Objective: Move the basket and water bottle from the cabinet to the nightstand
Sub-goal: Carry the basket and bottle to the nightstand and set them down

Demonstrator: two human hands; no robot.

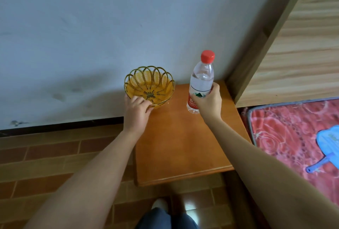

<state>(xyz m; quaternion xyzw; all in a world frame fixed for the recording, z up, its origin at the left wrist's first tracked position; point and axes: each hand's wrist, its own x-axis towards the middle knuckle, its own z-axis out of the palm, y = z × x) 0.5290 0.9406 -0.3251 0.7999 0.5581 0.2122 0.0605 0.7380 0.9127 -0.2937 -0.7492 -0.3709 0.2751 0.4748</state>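
nightstand (183, 146) | basket (149, 86) base hidden | water bottle (200, 82) possibly airborne

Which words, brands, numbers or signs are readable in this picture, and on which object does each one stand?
Water bottle label: white characters and a line of small letters on the red band, too blurred to read; a green logo shape sits above them.
Blue shape on the red bedding: faint marks, not readable.
Basket, nightstand, wall: no text.
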